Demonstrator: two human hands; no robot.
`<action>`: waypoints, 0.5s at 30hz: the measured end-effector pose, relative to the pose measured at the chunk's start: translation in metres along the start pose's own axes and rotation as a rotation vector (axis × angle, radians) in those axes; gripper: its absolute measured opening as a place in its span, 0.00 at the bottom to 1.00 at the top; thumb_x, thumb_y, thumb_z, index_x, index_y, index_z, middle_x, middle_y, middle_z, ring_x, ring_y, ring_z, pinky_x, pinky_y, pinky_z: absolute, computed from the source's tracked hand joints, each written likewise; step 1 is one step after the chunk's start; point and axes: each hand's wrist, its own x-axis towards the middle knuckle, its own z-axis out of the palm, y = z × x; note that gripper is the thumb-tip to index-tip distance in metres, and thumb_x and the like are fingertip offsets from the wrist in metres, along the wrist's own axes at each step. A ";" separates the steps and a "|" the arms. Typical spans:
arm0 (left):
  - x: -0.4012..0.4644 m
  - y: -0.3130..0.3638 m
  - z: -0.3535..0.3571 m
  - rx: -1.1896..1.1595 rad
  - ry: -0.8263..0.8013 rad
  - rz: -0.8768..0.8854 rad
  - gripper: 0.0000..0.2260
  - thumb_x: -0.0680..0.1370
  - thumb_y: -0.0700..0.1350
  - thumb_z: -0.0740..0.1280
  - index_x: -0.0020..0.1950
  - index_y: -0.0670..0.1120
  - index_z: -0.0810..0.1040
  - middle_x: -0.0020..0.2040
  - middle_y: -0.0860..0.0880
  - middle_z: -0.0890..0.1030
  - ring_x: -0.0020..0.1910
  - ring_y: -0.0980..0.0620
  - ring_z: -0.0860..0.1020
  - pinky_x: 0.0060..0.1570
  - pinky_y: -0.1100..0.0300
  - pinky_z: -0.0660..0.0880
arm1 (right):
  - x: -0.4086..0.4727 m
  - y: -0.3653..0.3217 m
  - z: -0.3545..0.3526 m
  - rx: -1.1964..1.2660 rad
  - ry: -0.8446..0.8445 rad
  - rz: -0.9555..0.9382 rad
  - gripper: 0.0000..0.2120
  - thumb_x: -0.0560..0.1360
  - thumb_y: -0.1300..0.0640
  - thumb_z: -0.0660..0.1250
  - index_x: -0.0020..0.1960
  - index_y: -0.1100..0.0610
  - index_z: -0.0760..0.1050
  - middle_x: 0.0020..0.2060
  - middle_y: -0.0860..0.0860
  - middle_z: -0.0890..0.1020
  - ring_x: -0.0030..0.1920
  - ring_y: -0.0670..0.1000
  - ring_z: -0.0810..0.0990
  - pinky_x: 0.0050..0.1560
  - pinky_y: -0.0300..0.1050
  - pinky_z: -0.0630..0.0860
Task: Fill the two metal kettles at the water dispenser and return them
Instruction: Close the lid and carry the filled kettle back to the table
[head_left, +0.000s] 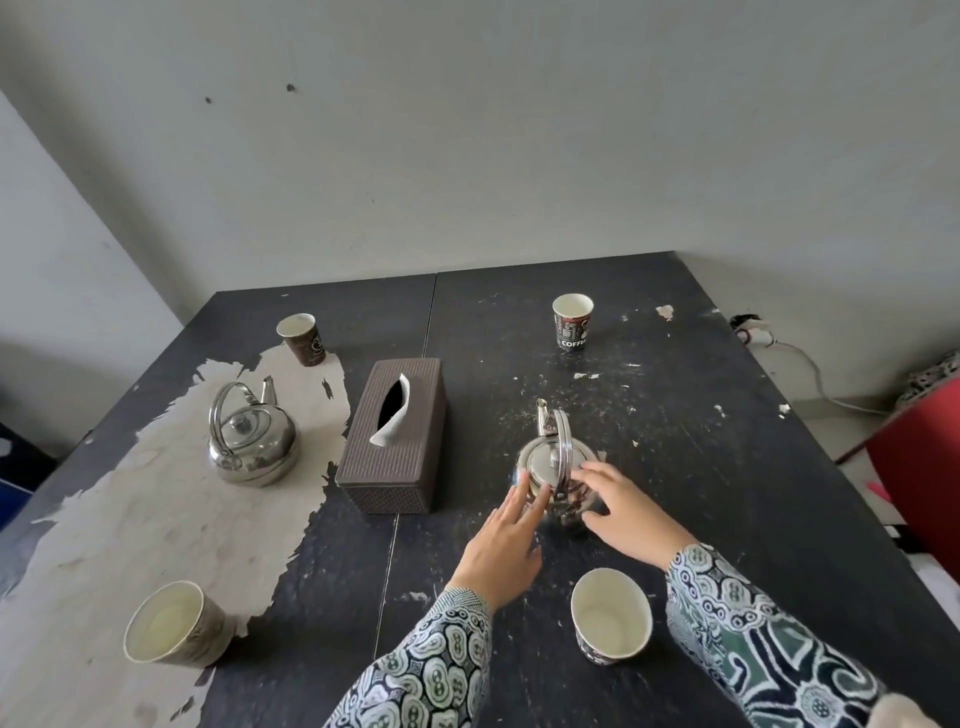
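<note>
Two shiny metal kettles stand on the worn black table (675, 415). The left kettle (253, 439) sits on a patch of peeled tabletop, handle upright, lid on. The right kettle (551, 462) stands near the middle with its spout pointing away. My left hand (506, 545) reaches to its near left side, fingers spread and touching the body. My right hand (623, 506) is spread over its near right side by the handle's base. Neither hand has closed around the kettle. No water dispenser is in view.
A brown tissue box (395, 436) lies between the kettles. Paper cups stand at the far left (302, 339), far right (573, 321), near left (171, 623) and near right (613, 616). A red object (919, 467) and a cable lie off the table's right edge.
</note>
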 end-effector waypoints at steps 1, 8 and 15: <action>0.004 0.000 0.000 -0.002 -0.009 0.000 0.32 0.78 0.41 0.58 0.76 0.52 0.43 0.77 0.50 0.39 0.76 0.50 0.48 0.73 0.55 0.54 | 0.000 0.003 -0.001 -0.067 -0.006 0.007 0.24 0.77 0.59 0.58 0.71 0.49 0.60 0.74 0.46 0.58 0.70 0.50 0.63 0.69 0.51 0.62; 0.037 -0.003 -0.015 0.015 -0.081 0.010 0.32 0.77 0.38 0.57 0.76 0.52 0.45 0.77 0.50 0.39 0.76 0.49 0.51 0.73 0.51 0.57 | 0.018 0.012 -0.019 -0.221 0.024 0.069 0.23 0.78 0.56 0.54 0.70 0.41 0.59 0.73 0.39 0.58 0.65 0.56 0.71 0.72 0.58 0.57; 0.073 0.006 -0.015 0.014 -0.105 0.012 0.30 0.77 0.38 0.56 0.76 0.51 0.46 0.77 0.48 0.40 0.76 0.49 0.49 0.73 0.53 0.47 | 0.039 0.024 -0.036 -0.253 0.152 0.142 0.20 0.78 0.56 0.53 0.67 0.39 0.66 0.71 0.39 0.64 0.66 0.58 0.70 0.63 0.57 0.71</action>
